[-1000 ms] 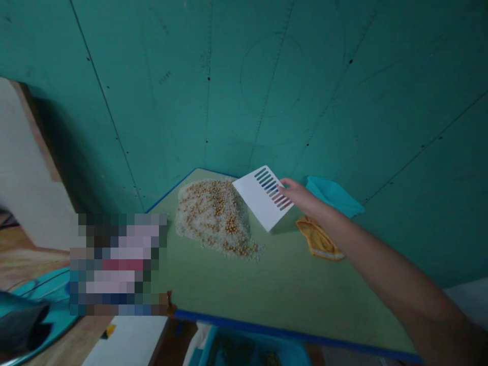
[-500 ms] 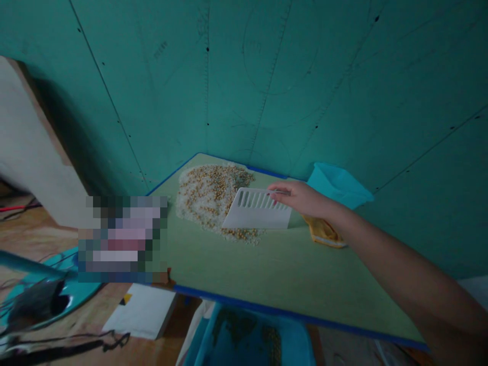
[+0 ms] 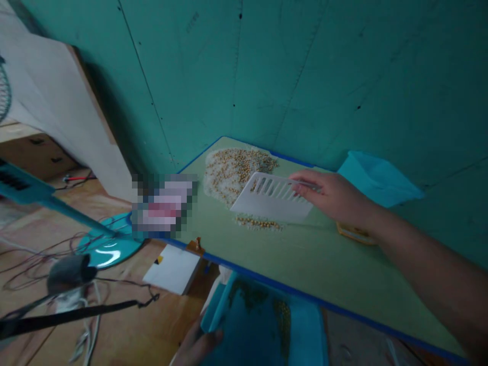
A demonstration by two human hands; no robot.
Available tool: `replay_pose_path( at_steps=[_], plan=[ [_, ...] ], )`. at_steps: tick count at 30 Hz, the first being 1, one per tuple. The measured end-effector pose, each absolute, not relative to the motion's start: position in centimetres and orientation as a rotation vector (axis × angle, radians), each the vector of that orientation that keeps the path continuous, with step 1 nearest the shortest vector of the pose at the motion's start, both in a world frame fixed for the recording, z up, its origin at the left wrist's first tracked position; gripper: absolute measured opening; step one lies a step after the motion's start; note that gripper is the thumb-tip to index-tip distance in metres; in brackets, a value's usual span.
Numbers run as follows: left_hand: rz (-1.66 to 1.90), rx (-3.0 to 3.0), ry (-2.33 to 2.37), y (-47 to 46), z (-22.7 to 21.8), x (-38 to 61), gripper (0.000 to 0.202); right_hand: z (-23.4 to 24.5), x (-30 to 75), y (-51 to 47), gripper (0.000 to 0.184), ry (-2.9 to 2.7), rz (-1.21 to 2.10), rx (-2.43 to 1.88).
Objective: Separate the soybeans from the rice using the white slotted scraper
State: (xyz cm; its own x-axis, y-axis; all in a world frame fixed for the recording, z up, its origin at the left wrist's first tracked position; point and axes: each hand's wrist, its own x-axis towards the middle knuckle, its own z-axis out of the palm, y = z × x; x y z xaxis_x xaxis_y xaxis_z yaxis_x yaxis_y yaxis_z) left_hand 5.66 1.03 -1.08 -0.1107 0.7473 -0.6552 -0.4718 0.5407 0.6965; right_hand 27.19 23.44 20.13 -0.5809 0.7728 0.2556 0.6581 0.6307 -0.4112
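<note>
beside a folded turquoise sheet [image 3: 377, 178], the right hand [image 3: 330, 194] pinches a white slotted plate [image 3: 272, 206] partly hiding gold-and-white beads [image 3: 229, 175], the left hand [image 3: 200, 345] gripping a blue tub [image 3: 308, 335].

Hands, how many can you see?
2. The right hand holds the white slotted sheet; the left hand is lower, at the left side of the blue tub.

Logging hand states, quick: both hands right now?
Left hand: at rim of blue rectangular plastic tub; grip unclear.
Right hand: closed, holding flat white slotted scraper.
</note>
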Motion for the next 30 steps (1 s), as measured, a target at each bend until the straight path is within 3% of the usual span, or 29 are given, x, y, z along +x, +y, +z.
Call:
replay_pose_path(
  at_steps=[13, 19, 24, 28, 30],
  plan=[
    [1.145, 0.227, 1.302, 1.2, 0.2, 5.4, 0.01, 18.2, 30.7, 25.7, 0.019, -2.292, 0.537, -1.256],
    [1.137, 0.229, 1.251, 1.2, 0.1, 5.5, 0.012, 17.8, 29.9, 25.6, 0.02, -2.281, 0.583, -1.322],
    [1.117, 0.253, 1.299, 0.9, -0.4, 5.1, 0.026, 18.1, 29.2, 25.1, 0.02, -2.283, 0.68, -1.324],
    [1.076, 0.296, 1.307, 1.4, -0.5, 4.9, 0.017, 18.5, 29.0, 24.8, 0.02, -2.249, 0.732, -1.333],
    [1.061, 0.327, 1.309, 1.8, -0.6, 4.8, 0.022, 18.7, 29.1, 24.9, 0.02, -2.229, 0.712, -1.331]
  ],
)
